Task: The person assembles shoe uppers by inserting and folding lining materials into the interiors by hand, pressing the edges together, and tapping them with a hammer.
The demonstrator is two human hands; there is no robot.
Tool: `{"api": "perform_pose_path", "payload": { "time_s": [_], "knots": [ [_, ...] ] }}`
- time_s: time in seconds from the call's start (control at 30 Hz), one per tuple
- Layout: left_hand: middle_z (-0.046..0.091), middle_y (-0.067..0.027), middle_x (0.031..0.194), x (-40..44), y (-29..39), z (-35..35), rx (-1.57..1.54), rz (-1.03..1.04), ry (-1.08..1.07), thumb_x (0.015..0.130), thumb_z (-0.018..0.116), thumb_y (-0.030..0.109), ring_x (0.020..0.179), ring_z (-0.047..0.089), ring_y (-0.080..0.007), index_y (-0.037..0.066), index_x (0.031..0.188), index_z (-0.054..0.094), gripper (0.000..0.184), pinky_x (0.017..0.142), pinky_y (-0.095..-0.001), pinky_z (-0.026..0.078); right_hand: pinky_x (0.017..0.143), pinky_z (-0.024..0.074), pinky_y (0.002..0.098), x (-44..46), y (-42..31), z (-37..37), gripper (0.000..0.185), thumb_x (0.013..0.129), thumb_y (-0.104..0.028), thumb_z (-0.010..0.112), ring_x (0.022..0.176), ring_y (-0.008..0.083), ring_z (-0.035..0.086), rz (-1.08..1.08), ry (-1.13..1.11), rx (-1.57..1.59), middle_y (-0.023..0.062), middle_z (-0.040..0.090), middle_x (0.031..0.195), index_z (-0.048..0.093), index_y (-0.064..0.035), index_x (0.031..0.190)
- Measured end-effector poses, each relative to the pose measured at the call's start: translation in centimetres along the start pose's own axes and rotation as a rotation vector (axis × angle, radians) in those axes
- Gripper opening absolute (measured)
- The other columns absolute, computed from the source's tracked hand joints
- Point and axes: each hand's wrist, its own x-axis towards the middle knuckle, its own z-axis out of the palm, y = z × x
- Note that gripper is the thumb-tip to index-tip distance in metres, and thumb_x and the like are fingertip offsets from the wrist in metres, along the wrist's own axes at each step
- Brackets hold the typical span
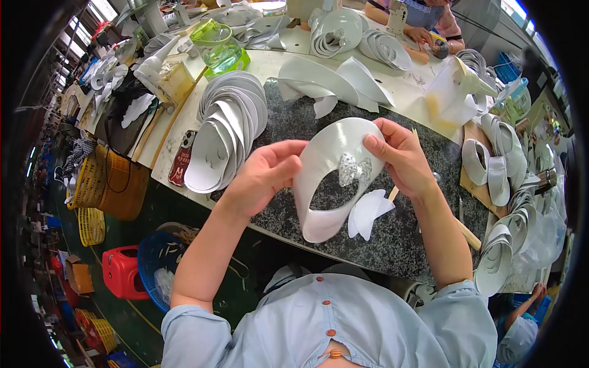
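Observation:
A pearly white shoe upper (pixel 322 153), curved into a loop with a silver glittery bow (pixel 354 170) on it, is up in front of me over a dark speckled slab (pixel 279 211). My right hand (pixel 402 156) pinches its upper right edge, thumb on the outer face. At the left edge my left hand (pixel 261 175) grips it between thumb and fingers, with some fingertips hidden. White cut pieces (pixel 370 213) lie on the slab just below the upper. More white pieces (pixel 331 83) rest at the slab's far edge.
A stack of white uppers (pixel 230 132) and a phone (pixel 182 158) are at left. A green-rimmed container (pixel 224 55) stands behind. At right are a cloudy plastic jug (pixel 448 92) and more uppers (pixel 498 257). A blue basket (pixel 156 264) and red stool (pixel 123 273) stand on the floor.

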Motion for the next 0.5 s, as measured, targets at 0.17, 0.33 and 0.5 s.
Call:
{"api": "perform_pose_path", "payload": {
  "time_s": [0.17,0.33,0.5],
  "knots": [
    [0.072,-0.0068,0.094,1.3,-0.8,2.1,0.376,0.101,0.102,0.086,0.076,0.014,0.083,0.065,-0.0094,-0.003,0.109,0.069,0.029,0.079,-0.0241,0.050,0.070,0.0486,0.0221,0.4,-0.1,0.7,0.028,0.093,-0.026,0.070,0.078,0.0044,0.060,-0.055,0.039,-0.114,0.0007,0.066,0.089,0.063,-0.0009,0.104],
    [0.069,-0.0046,0.081,1.7,-0.9,2.5,0.159,0.123,0.073,0.090,0.073,0.019,0.073,0.062,-0.0087,-0.004,0.101,0.070,0.025,0.069,-0.0234,0.048,0.070,0.0488,0.0224,0.6,0.3,0.2,0.025,0.093,-0.024,0.069,0.077,0.0054,0.061,-0.009,0.043,0.068,0.0010,0.067,0.088,0.064,-0.0011,0.102],
    [0.067,-0.0025,0.079,2.1,-0.4,3.1,0.139,0.117,0.110,0.095,0.067,0.031,0.069,0.059,-0.0060,-0.001,0.096,0.067,0.032,0.063,-0.0217,0.047,0.068,0.0484,0.0222,0.5,0.6,0.0,0.022,0.093,-0.023,0.069,0.075,0.0053,0.060,-0.020,0.060,0.084,0.0006,0.067,0.087,0.065,-0.0020,0.099]
  ]
}}
